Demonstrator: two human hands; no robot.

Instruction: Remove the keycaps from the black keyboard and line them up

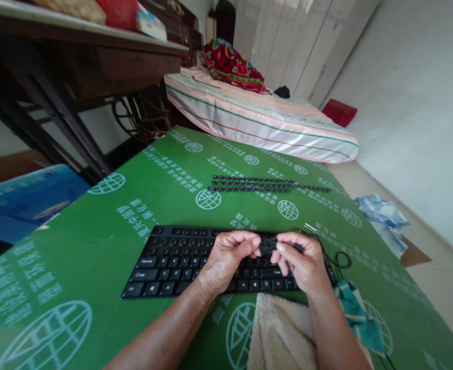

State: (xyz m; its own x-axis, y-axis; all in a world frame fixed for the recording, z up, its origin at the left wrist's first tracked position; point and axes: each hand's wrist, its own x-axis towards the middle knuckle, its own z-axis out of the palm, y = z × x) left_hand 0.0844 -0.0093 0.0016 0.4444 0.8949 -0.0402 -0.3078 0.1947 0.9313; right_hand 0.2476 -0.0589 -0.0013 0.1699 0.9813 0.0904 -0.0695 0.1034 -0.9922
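A black keyboard (146, 275) lies across the green board, with its upper rows bare of keycaps and its lower rows still capped. Above its right half, my left hand (226, 254) and my right hand (301, 257) pinch a small black keycap (268, 245) from either side. Its underside seems to face me. Thin metal prongs (310, 227) show just behind my right hand; whether that hand holds them I cannot tell. Several lines of loose keycaps (249, 185) are laid out farther back on the board.
A beige cloth (282, 334) lies in front of the keyboard, with a teal cloth (359, 313) and a black cable (341, 261) on the right. The green board (107, 246) reaches toward a bed (265, 121). A sewing-machine table (130, 64) stands at left.
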